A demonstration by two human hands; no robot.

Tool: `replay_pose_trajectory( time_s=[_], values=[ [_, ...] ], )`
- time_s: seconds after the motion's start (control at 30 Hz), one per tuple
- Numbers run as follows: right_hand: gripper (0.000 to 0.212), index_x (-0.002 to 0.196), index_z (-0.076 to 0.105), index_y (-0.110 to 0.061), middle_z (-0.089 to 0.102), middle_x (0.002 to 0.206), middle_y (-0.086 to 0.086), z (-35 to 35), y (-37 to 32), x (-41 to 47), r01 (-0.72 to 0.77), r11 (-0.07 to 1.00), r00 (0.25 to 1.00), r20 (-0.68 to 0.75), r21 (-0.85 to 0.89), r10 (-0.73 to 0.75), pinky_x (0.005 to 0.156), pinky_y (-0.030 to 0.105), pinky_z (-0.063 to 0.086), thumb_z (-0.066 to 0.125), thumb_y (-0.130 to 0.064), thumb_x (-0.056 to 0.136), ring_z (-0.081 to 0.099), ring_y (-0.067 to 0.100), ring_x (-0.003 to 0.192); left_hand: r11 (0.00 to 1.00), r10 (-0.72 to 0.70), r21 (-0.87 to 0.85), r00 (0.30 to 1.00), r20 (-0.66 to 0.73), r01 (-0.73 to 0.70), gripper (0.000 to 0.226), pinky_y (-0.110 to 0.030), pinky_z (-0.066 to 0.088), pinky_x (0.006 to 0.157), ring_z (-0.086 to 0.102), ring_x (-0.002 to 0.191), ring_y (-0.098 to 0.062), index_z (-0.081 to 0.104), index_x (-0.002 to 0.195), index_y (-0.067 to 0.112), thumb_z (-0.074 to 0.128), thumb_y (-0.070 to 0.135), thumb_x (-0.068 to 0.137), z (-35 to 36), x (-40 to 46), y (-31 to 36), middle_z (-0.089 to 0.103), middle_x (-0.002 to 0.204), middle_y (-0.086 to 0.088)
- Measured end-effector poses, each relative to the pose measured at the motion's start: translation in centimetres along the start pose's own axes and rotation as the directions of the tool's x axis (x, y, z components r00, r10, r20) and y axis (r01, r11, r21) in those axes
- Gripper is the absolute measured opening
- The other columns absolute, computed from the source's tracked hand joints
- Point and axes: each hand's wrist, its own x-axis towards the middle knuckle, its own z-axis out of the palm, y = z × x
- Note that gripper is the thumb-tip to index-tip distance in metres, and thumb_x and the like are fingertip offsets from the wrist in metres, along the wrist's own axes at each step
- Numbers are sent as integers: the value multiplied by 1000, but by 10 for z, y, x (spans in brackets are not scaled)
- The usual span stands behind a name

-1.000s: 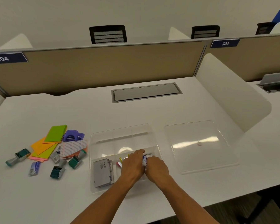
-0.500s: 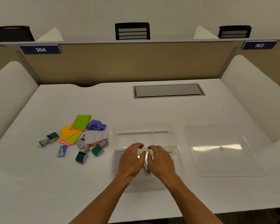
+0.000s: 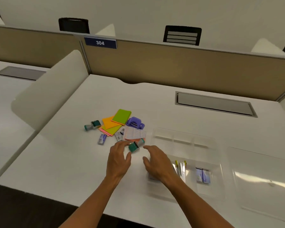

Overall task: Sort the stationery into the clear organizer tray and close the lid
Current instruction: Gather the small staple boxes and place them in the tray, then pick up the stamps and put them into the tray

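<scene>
The clear organizer tray [image 3: 184, 134] lies right of centre on the white desk; a blue packet [image 3: 202, 175] and yellow-tipped strips [image 3: 181, 168] lie in its near compartments. Its clear lid [image 3: 262, 178] rests flat to the right. My left hand [image 3: 118, 158] and my right hand [image 3: 156, 162] hover open on either side of a green stamp [image 3: 133, 146], left of the tray. Beyond it lie a lined label sheet [image 3: 134, 134], sticky notes [image 3: 115, 122], a purple hole punch [image 3: 135, 122], another green stamp [image 3: 92, 125] and a small blue stapler [image 3: 102, 139].
A white curved divider [image 3: 51, 89] stands at the desk's left side, a tan partition [image 3: 179, 66] with a 304 plate at the back. A grey cable hatch [image 3: 214, 104] is set into the desk behind the tray. The desk's near edge runs under my forearms.
Both hands have left the tray's front compartments and moved left to the loose pile, fingers now spread around a green stamp. The camera has swung left.
</scene>
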Motion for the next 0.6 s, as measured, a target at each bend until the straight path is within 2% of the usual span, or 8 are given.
replay_pose_trajectory(
  time_s=[0.13,0.23,0.33,0.43,0.5,0.6],
  values=[
    [53,146,38,-30,45,149,-2,4,-27,26,82,995,996,36,-59,-80,108,35,41,54,-34,96,47,19,131,992,-100,81,994,33,97,54,-32,42,105,46,131,-22,52,134,17,72,19,84,-24,14,-35,50,142,-5],
    [52,145,40,-29,45,149,-1,8,-47,49,122,990,991,69,-69,-117,108,37,40,56,-30,96,47,20,131,984,-151,106,987,51,145,57,-35,39,108,41,135,-24,48,138,18,70,15,86,-40,25,-57,41,149,-7],
    [54,146,39,-27,44,150,0,16,-64,73,157,983,983,112,-93,-147,109,38,39,57,-29,95,45,21,133,980,-165,129,983,77,154,66,-34,36,110,35,138,-24,38,145,16,69,12,86,-51,37,-77,35,153,-7],
    [57,148,37,-24,43,149,3,29,-79,97,161,975,978,158,-152,-137,109,41,38,57,-26,94,42,23,133,968,-197,180,972,126,173,71,-34,29,114,22,147,-21,27,150,18,65,14,90,-55,49,-89,24,159,-2],
    [59,148,37,-24,42,150,4,37,-86,110,168,965,976,171,-200,-135,109,41,37,59,-24,93,41,24,134,958,-200,244,964,175,154,73,-35,27,115,12,149,-20,20,153,20,62,13,92,-57,57,-92,16,162,0],
    [67,151,30,-24,37,153,6,51,-95,129,199,943,968,201,-267,-147,111,43,35,62,-26,92,38,28,136,949,-186,294,953,240,111,79,-35,27,116,10,150,-21,14,154,22,61,8,92,-57,69,-97,11,163,-1]
  ],
)
